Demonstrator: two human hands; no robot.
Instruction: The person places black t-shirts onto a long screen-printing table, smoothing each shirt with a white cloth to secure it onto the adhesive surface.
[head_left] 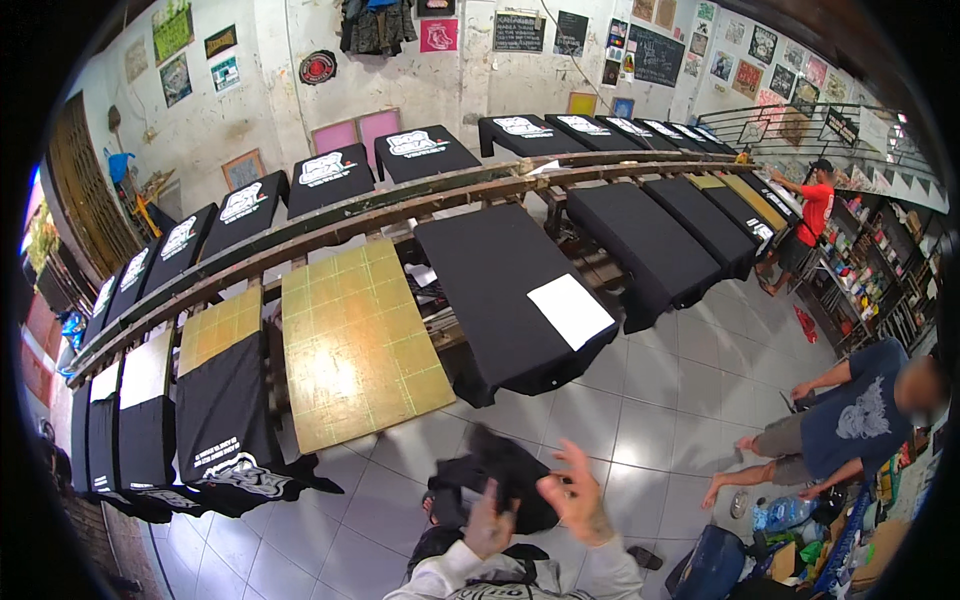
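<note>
A bunched black cloth (508,465), which looks like a T-shirt, hangs in front of me, smeared by motion. My left hand (487,522) is closed on its near part. To the right of it, my right hand (578,493) is raised with fingers spread and nothing held. Just beyond my hands lies a yellowish board (365,345) with green grid lines. On the board to its right a black T-shirt (480,270) is stretched flat, with a white sheet (572,312) near its front edge.
Two long rows of boards with black shirts run along a wooden rail (300,225); many far shirts carry white prints. A person in a dark shirt (855,415) sits low at right. Another in red (818,208) stands farther off. A dark blue container (708,562) is at lower right.
</note>
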